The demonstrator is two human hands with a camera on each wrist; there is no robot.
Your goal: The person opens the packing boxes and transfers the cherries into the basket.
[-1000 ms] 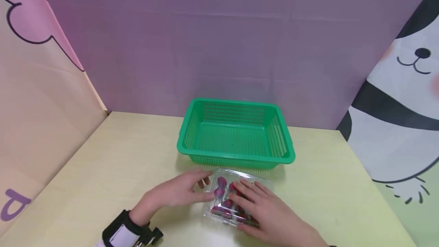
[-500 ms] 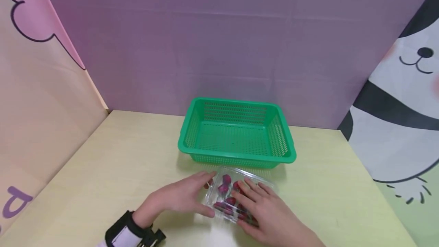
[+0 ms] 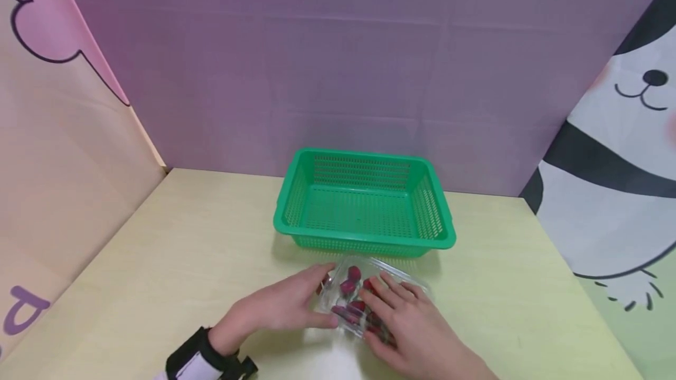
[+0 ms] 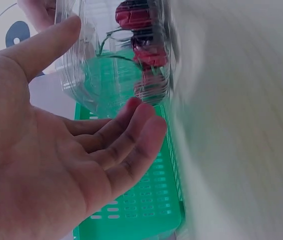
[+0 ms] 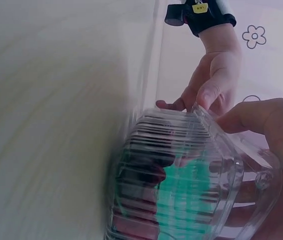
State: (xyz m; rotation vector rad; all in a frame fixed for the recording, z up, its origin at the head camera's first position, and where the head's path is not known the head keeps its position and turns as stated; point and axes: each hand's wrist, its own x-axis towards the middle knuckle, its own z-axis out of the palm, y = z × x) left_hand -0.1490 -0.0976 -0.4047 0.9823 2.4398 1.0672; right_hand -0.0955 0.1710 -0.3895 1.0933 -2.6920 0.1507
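Note:
A clear plastic clamshell box (image 3: 340, 295) lies on the table in the head view, in front of the green basket. Inside are several dark red, round, cherry-like fruits (image 4: 150, 52), some with thin green stems. My right hand (image 3: 409, 324) rests flat over the lid with its fingers spread, covering the box's right part. In the right wrist view its thumb (image 5: 254, 116) lies along the lid's edge. My left hand (image 3: 287, 304) is at the box's left end, fingers loosely bent and thumb apart, fingertips right by the ribbed side.
An open green plastic basket (image 3: 364, 239) with slotted walls stands just behind the box on the pale wooden table (image 3: 211, 221). A purple cloth backdrop (image 3: 348, 63) rises behind it. Printed panels, one with a panda (image 3: 597, 204), flank the table.
The clamshell box has shifted slightly to the right and turned a little. My left hand has moved slightly right along with it, while the right hand stays over the lid.

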